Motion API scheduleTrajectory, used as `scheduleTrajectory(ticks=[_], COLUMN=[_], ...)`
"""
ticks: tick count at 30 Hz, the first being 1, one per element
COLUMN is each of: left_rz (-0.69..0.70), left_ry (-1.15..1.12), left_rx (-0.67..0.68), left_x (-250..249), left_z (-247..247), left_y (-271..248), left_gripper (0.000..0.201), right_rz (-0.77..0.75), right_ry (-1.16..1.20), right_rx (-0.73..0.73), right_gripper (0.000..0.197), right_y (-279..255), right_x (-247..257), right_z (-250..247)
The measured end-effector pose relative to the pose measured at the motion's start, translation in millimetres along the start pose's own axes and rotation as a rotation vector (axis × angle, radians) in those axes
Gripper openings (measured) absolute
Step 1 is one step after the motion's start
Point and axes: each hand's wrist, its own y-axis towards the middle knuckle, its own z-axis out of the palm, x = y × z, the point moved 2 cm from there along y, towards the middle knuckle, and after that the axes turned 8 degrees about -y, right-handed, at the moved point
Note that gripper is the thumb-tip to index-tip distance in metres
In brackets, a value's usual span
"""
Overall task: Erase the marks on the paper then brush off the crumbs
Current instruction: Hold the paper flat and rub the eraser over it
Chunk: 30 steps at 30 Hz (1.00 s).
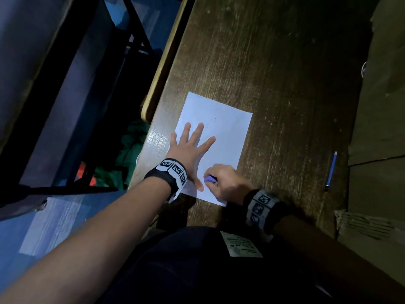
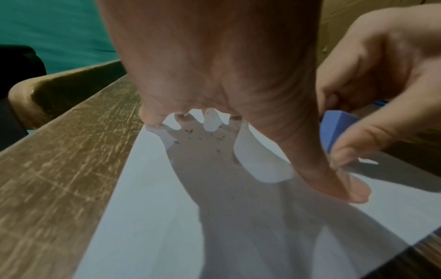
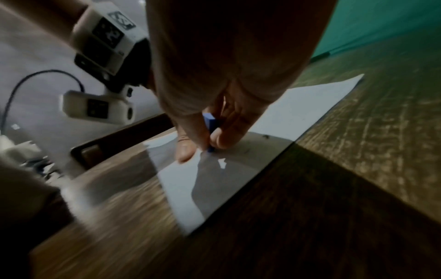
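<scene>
1. Paper [image 1: 215, 137] lies flat on the tabletop [image 1: 274, 73].
2. Left hand [image 1: 189, 150], fingers spread, presses the paper's near-left area.
3. Right hand [image 1: 225, 178] pinches the blue eraser [image 1: 210, 179] against the paper's near edge; erasing appears in hand.
4. Crumbs [image 2: 203, 136] lie on the paper beneath the left hand; brushing them off likely comes next.
</scene>
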Motion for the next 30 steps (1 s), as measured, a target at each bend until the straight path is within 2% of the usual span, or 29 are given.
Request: scheduleTrajectory(ticks=[1, 2, 5, 6, 7, 8, 10, 11, 12, 13, 16, 17, 18, 19, 22, 23, 25, 28, 29, 30], left_rz=[0.000, 0.004, 0.006, 0.005, 0.004, 0.002, -0.006, -0.010, -0.013, -0.017, -0.030, -0.030, -0.025, -0.020, -0.016, -0.015, -0.015, -0.019, -0.022, -0.023], left_ry=[0.003, 0.003, -0.006, -0.007, -0.006, -0.003, 0.003, 0.008, 0.017, 0.032, 0.083, 0.092, 0.091, 0.086, 0.073, 0.070, 0.072, 0.071, 0.069, 0.069], left_rx=[0.004, 0.009, 0.025, 0.026, 0.022, 0.016, 0.005, 0.003, 0.001, -0.002, -0.009, -0.012, -0.015, -0.017, -0.019, -0.015, -0.007, 0.007, 0.009, 0.008], left_x=[0, -1, -1, -1, -2, -2, -2, -2, -3, -4, -10, -11, -12, -11, -9, -9, -10, -12, -12, -12], left_z=[-1, -1, -2, -2, -2, -2, -1, -2, -3, -5, -8, -8, -8, -8, -7, -7, -8, -9, -9, -9], left_y=[0, 1, 0, 0, 0, 0, 0, 0, 0, 0, -1, -2, -2, -3, -2, -1, 0, -1, -2, -2], left_gripper=[0.161, 0.161, 0.163, 0.164, 0.164, 0.164, 0.162, 0.162, 0.163, 0.163, 0.165, 0.164, 0.164, 0.164, 0.164, 0.164, 0.165, 0.166, 0.165, 0.166], right_rz=[-0.001, 0.045, 0.261, 0.280, 0.253, 0.186, 0.000, -0.057, -0.058, -0.022, 0.224, 0.261, 0.250, 0.185, -0.117, -0.153, -0.060, 0.210, 0.235, 0.220], right_ry=[-0.013, 0.001, 0.087, 0.112, 0.126, 0.132, 0.075, 0.044, 0.027, 0.011, 0.058, 0.089, 0.101, 0.087, -0.061, -0.085, -0.053, 0.061, 0.073, 0.076], right_rx=[-0.011, -0.094, -0.484, -0.540, -0.527, -0.437, -0.168, -0.076, -0.057, -0.123, -0.457, -0.524, -0.514, -0.435, -0.052, -0.005, -0.121, -0.507, -0.565, -0.531], right_gripper=[0.010, 0.011, 0.013, 0.012, 0.010, 0.008, 0.007, 0.008, 0.009, 0.011, 0.012, 0.012, 0.013, 0.013, 0.013, 0.012, 0.013, 0.012, 0.012, 0.011], right_y=[5, 15, 41, 41, 37, 27, 4, 0, 4, 15, 42, 43, 39, 31, -4, -4, 15, 38, 38, 33], right_x=[-3, -10, -36, -37, -32, -21, 2, 2, -2, -10, -37, -40, -38, -31, -2, -3, -14, -41, -43, -38], right_z=[-7, -18, -45, -42, -32, -17, 8, 10, 2, -12, -46, -47, -38, -24, 10, 7, -18, -46, -43, -34])
